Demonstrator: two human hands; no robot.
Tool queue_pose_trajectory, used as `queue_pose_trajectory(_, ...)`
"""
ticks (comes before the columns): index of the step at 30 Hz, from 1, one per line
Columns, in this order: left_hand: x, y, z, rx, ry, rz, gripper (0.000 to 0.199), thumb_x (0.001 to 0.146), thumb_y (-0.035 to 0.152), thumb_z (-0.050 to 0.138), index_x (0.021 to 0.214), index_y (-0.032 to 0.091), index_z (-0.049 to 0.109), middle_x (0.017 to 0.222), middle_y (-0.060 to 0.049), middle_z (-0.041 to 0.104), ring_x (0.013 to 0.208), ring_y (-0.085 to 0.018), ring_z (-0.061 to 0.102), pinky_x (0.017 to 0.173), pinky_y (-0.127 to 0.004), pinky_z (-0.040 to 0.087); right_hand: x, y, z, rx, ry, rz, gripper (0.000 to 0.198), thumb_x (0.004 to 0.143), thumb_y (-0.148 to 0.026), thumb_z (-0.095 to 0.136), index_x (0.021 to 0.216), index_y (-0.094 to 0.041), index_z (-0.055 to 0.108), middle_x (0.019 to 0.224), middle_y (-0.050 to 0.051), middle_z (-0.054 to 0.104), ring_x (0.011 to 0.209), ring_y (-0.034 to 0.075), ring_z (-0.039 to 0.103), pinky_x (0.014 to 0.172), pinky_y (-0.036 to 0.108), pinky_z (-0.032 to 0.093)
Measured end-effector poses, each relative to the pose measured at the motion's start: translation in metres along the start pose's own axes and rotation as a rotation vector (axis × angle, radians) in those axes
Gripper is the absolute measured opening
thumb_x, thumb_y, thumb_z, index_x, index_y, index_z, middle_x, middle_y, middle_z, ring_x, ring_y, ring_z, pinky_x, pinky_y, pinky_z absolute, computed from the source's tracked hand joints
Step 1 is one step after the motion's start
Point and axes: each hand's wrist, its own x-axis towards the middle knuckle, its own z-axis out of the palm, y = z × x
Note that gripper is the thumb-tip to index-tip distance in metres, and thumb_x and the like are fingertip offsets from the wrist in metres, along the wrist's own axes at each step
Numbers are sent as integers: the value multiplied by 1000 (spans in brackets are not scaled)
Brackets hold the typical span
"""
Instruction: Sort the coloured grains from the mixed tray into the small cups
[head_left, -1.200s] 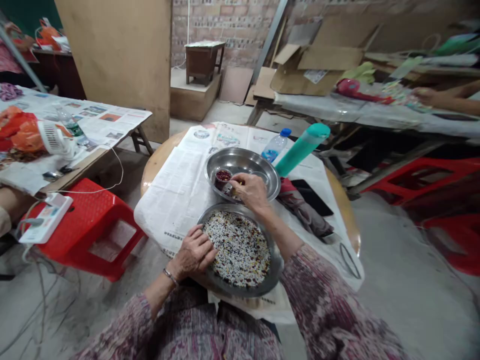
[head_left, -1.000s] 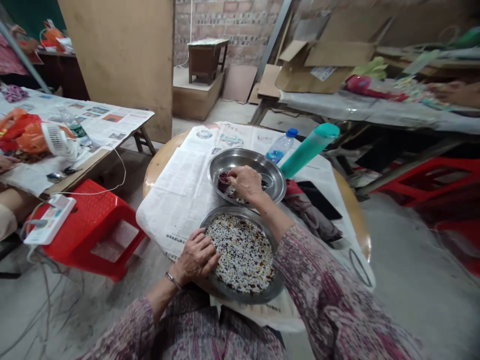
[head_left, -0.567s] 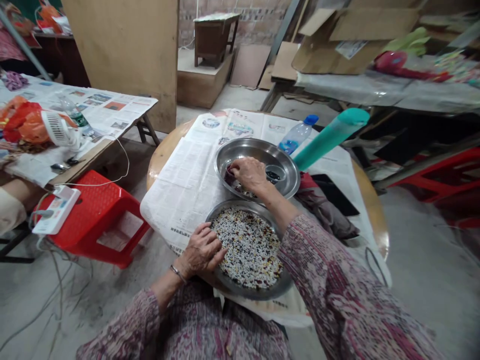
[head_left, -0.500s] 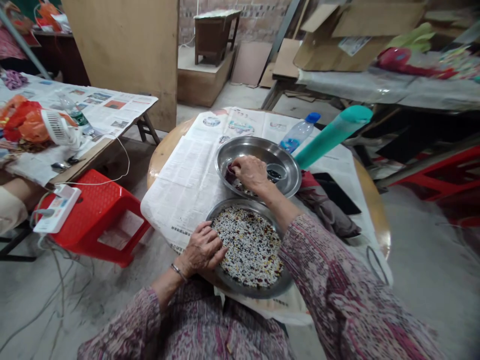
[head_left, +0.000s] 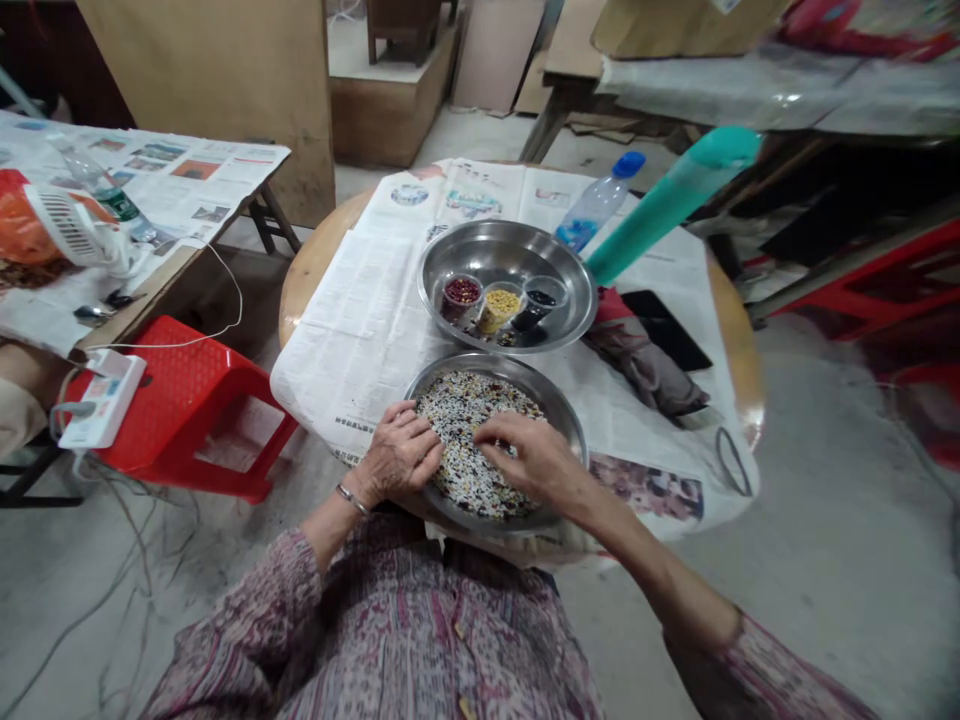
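A round metal plate (head_left: 574,430) near my body holds a layer of mixed white, black, yellow and dark red grains and beans (head_left: 469,405). My left hand (head_left: 401,450) grips its left rim, fingers bent over the edge. Low over the grains, my right hand (head_left: 525,455) has thumb and forefinger drawn together in a pinch; anything between the tips is too small to make out. Just behind stands a metal basin (head_left: 480,240) with three clear cups inside: one of red beans (head_left: 463,291), one of yellow beans (head_left: 501,305), one of black beans (head_left: 536,305).
Newspaper (head_left: 337,330) covers the round table. Behind the basin are a blue-capped bottle (head_left: 600,205) and a green roll (head_left: 675,205). A grey cloth (head_left: 652,365) and a black flat object (head_left: 667,330) lie right. A red stool (head_left: 187,400) bears a power strip (head_left: 105,400).
My right hand has come back from the basin's red bean cup to the grains on the plate, uncovering the cups. My left hand stays at the rim. The view has tilted down.
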Motion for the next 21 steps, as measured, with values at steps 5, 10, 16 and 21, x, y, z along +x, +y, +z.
queue_pose_trajectory(5, 10, 3, -10, 9, -95, 47, 19, 95, 35, 55, 92, 19, 65, 89, -4, 65, 91, -21, 58, 102, -43, 44, -29, -18, 30, -26, -254, -99, 15, 90, -15, 57, 89, -23, 71, 87, 3, 68, 83, 16, 61, 72, 27, 45)
queue_pose_trajectory(10, 9, 4, -9, 21, -105, 45, 21, 99, 25, 46, 94, 19, 65, 91, -5, 65, 91, -21, 57, 100, -43, 46, -2, 6, 32, -187, -44, -17, 20, 92, -16, 52, 94, -22, 71, 92, 7, 67, 92, 20, 59, 80, 31, 46)
queue_pose_trajectory(16, -2, -1, 1, -21, -4, 31, 27, 98, 21, 40, 84, 19, 63, 84, -4, 65, 84, -18, 59, 107, -45, 43, 26, 37, 27, -225, 269, 266, 27, 91, -22, 50, 109, -20, 70, 107, 12, 66, 106, 28, 57, 92, 42, 48)
queue_pose_trajectory(21, -2, 0, 1, -56, 37, 4, 20, 96, 22, 42, 98, 20, 62, 98, -6, 66, 97, -21, 61, 105, -46, 46, 47, 10, 47, -182, 216, 114, 37, 91, -34, 57, 125, -20, 63, 118, 14, 62, 114, 31, 52, 97, 45, 47)
